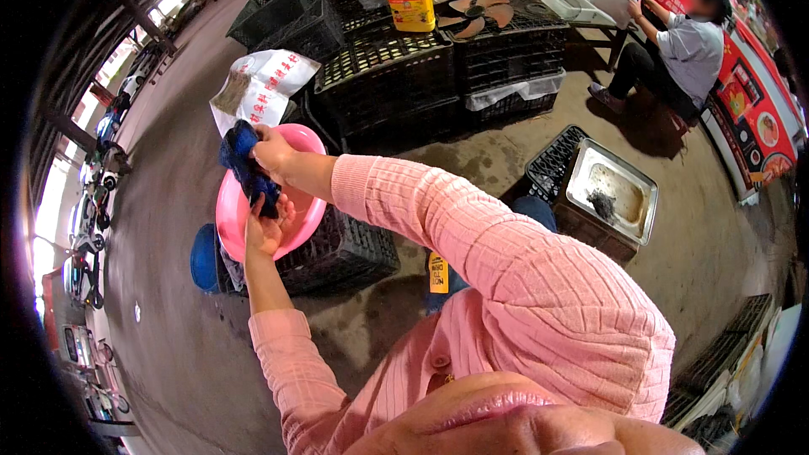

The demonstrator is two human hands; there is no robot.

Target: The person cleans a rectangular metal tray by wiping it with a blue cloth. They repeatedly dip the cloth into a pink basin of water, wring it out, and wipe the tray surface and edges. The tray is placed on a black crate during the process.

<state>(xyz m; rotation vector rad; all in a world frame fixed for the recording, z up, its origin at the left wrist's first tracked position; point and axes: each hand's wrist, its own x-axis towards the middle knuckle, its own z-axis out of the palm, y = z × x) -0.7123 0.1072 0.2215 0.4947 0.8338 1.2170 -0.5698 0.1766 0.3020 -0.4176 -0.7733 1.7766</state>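
Over a pink basin (313, 232), both hands are on a wet-looking, dark blue cloth (239, 160). My right hand (275, 156) grips its upper part, with the fingers wrapped round the folds. Below it, my left hand (268, 229) holds the cloth's lower end between thumb and curled fingers. The bunched cloth hides part of the basin's inside. Under the basin is a black plastic crate (358, 244).
A printed white sack (268, 84) lies beyond the basin. Stacked black crates (388, 67) carry a yellow jug (411, 4) and fan blades (476, 13). To the right, a metal tray (640, 219) holds a dark scrubber. A blue container (203, 259) stands left; another person (687, 55) sits far right.
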